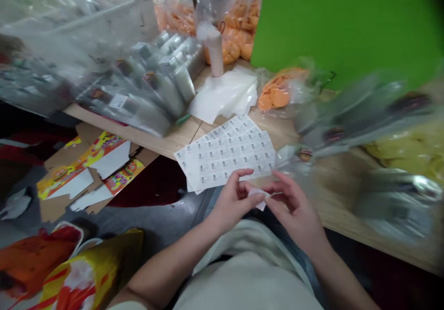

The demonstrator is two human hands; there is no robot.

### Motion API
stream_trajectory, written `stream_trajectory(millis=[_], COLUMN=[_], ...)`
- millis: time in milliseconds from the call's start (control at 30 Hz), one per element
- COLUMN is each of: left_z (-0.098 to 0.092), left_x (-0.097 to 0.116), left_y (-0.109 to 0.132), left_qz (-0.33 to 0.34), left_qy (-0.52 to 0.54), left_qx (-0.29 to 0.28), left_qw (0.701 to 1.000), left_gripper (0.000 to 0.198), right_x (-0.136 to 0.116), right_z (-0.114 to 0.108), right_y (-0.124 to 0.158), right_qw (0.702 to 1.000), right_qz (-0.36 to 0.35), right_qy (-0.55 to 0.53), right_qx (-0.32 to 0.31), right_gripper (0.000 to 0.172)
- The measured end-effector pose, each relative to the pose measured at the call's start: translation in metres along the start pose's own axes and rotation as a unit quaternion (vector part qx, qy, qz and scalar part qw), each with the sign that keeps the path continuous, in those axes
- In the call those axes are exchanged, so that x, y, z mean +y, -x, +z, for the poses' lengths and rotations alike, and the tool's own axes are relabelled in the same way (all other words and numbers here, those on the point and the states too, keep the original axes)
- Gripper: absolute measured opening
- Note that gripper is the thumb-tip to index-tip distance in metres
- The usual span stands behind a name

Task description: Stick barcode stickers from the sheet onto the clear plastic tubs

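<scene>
Close to my body, my left hand (237,199) and my right hand (291,203) pinch a small white piece of paper (257,199) between thumbs and fingers. It looks like a label or its backing, though its print cannot be made out. Just beyond my hands, overlapping sheets of printed labels (229,155) lie at the table's edge. A clear plastic bag (294,160) with a small coloured tag lies right of the sheets, near my right hand.
Clear packs (149,93) fill the left of the table (166,141). White sheets (225,93), a white cylinder (215,53) and a bag of orange discs (277,93) stand behind. Blurred clear packaging (395,203) lies right. Flattened printed cartons (93,169) and filled bags (93,273) are lower left.
</scene>
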State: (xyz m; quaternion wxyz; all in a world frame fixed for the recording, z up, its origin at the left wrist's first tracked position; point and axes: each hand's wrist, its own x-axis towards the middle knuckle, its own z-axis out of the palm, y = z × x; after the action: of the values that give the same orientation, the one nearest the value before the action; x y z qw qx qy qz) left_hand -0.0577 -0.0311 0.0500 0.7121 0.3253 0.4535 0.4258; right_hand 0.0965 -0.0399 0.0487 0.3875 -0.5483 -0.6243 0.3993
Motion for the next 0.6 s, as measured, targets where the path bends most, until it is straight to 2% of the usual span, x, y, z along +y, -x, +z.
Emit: stream_trajectory(millis=[67, 100, 167, 233, 300, 367, 467, 600], left_z=[0.018, 0.026, 0.037, 0.044, 0.046, 0.045, 0.042, 0.041], left_x=[-0.01, -0.015, -0.023, -0.031, -0.039, -0.043, -0.043, -0.038], left_y=[0.0, -0.001, -0.01, -0.027, -0.047, -0.064, -0.075, -0.07], left_qz=[0.027, 0.065, 0.171, 0.265, 0.313, 0.322, 0.319, 0.308], left_qy=[-0.084, -0.147, -0.288, -0.396, -0.446, -0.465, -0.476, -0.463], left_qx=[-0.023, -0.018, -0.006, -0.026, -0.08, -0.122, -0.14, -0.156], left_qw=[0.996, 0.987, 0.942, 0.879, 0.835, 0.815, 0.808, 0.816], left_gripper=[0.053, 0.055, 0.061, 0.07, 0.075, 0.076, 0.08, 0.078], right_x=[0.005, 0.01, 0.024, 0.038, 0.048, 0.052, 0.05, 0.05], right_z=[-0.028, -0.043, -0.073, -0.095, -0.105, -0.103, -0.093, -0.088], right_y=[0.002, 0.002, -0.002, -0.009, -0.017, -0.025, -0.033, -0.037], right_qw=[0.997, 0.992, 0.973, 0.959, 0.964, 0.976, 0.984, 0.988], right_qz=[0.065, 0.083, 0.106, 0.13, 0.146, 0.15, 0.14, 0.134], right_qy=[0.007, 0.016, 0.004, -0.036, -0.067, -0.084, -0.091, -0.063], right_qx=[0.039, 0.09, 0.205, 0.251, 0.213, 0.137, 0.061, 0.035], right_gripper=[0.034, 0.031, 0.036, 0.043, 0.046, 0.048, 0.05, 0.049])
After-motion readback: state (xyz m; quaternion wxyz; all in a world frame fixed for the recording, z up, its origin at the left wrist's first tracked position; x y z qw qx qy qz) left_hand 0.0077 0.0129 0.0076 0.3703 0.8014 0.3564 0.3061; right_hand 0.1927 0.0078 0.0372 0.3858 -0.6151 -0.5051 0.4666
